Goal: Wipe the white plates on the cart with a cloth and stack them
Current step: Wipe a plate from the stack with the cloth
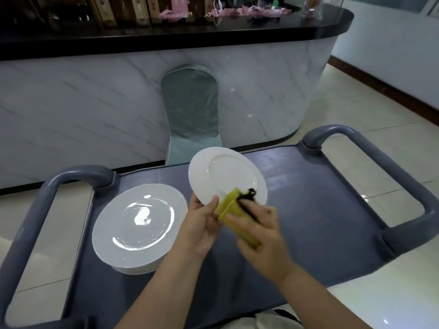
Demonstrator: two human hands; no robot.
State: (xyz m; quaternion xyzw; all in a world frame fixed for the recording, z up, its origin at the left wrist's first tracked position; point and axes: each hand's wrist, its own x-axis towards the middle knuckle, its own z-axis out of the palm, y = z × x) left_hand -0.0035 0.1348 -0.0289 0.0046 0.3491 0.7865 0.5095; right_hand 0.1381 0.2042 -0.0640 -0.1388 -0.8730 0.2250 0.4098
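Note:
A white plate [225, 174] is held tilted above the dark grey cart top [320, 198]. My left hand [202, 224] grips its near rim, thumb on the face. My right hand [259, 231] holds a folded yellow cloth [231, 207] with a black loop and presses it against the plate's lower edge. A stack of white plates [137, 226] sits on the cart's left part, a little left of my left hand.
The cart has grey loop handles at the left [31, 222] and right [392, 174] ends. Beyond it stands a covered chair [192, 110] against a marble-fronted counter [95, 103] with a black top. Tiled floor [368, 103] lies to the right.

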